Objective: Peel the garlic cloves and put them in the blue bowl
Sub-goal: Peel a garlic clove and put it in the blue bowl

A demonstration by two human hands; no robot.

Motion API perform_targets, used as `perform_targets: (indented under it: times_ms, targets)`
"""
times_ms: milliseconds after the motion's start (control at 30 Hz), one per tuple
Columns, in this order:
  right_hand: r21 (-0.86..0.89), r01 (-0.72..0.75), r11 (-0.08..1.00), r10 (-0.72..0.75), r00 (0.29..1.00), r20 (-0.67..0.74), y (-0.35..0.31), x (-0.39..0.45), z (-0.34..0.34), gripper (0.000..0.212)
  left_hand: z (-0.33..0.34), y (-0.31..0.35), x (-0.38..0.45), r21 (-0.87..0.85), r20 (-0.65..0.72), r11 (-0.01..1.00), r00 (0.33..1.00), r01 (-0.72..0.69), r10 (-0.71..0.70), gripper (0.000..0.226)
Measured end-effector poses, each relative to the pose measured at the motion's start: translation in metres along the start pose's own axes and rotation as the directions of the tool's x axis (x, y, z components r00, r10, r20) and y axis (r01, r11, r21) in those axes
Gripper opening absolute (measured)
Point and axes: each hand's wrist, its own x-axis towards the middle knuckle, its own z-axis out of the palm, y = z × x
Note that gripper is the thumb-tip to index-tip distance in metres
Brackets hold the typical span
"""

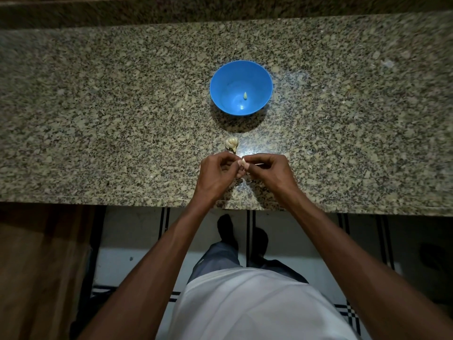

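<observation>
Head view: both hands meet above the near part of the speckled granite counter (98, 119). The left hand (217, 174) and the right hand (269, 171) each have curled fingers and thumb pinching one garlic clove (244, 163) held between their fingertips, the two hands almost touching at the clove. A thin pale strip, too small to identify, sticks out sideways just past the right hand's fingertips. Just beyond the fingers, a partly broken garlic head (231, 144) lies on the counter, apart from both hands. Farther beyond the fingers stands the blue bowl (221, 77), upright, with one small peeled clove (245, 95) lying inside near its bottom. Below the counter edge are the person's forearms, a white shirt (245, 310) and tiled floor (137, 231).
</observation>
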Motion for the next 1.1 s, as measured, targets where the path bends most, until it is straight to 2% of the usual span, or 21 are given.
perform_targets:
  times_ms: [133,267,333,400,500,600,700,767,833,900,967,1100]
  targets:
    - [-0.187,0.034,0.982,-0.041,0.999,-0.034,0.003,0.004,0.003,0.02,-0.002,-0.004,0.002,-0.044,0.025,0.998,0.999,0.035,-0.034,0.014]
    - [-0.258,0.075,0.963,-0.08,0.997,-0.011,-0.004,0.007,0.003,0.022,-0.006,-0.003,0.0,-0.286,0.068,0.946,0.988,0.151,-0.138,0.021]
    - [-0.256,0.076,0.964,-0.076,0.997,0.008,-0.006,0.008,0.003,0.023,-0.006,-0.006,0.002,-0.353,0.091,0.918,0.983,0.18,-0.157,0.022]
    - [-0.181,0.049,0.982,-0.052,0.999,-0.015,-0.005,0.009,0.001,0.023,-0.004,-0.007,0.006,-0.392,0.104,0.899,0.98,0.196,-0.169,0.021]
    - [0.121,-0.041,0.992,0.042,0.999,-0.005,-0.006,0.008,0.0,0.022,0.0,-0.001,0.012,-0.491,0.083,0.829,0.962,0.268,-0.261,0.021]
    - [0.388,-0.188,0.902,0.178,0.982,0.063,-0.011,0.005,0.002,0.023,0.006,0.005,0.016,-0.586,0.125,0.737,0.936,0.336,-0.328,0.024]
    - [0.462,-0.246,0.852,0.263,0.964,0.028,-0.01,0.008,0.008,0.02,0.011,0.005,0.02,-0.62,0.165,0.69,0.921,0.375,-0.352,0.02]
    - [0.4,-0.226,0.888,0.269,0.962,-0.054,-0.009,0.01,0.01,0.018,0.013,0.003,0.021,-0.608,0.158,0.692,0.914,0.388,-0.374,0.018]
    - [0.195,-0.151,0.969,0.187,0.965,-0.185,-0.009,0.011,0.013,0.015,0.014,0.003,0.021,-0.565,0.133,0.721,0.906,0.402,-0.401,0.018]
    - [-0.021,-0.062,0.998,0.054,0.955,-0.291,-0.009,0.012,0.016,0.011,0.016,0.003,0.022,-0.571,0.127,0.694,0.882,0.439,-0.453,0.016]
    - [-0.145,0.012,0.989,-0.06,0.941,-0.332,-0.01,0.012,0.02,0.008,0.016,0.008,0.023,-0.626,0.146,0.606,0.837,0.491,-0.527,0.013]
    - [-0.272,0.114,0.955,-0.202,0.925,-0.323,-0.013,0.013,0.026,0.007,0.016,0.023,0.025,-0.747,0.193,0.4,0.748,0.532,-0.635,0.004]
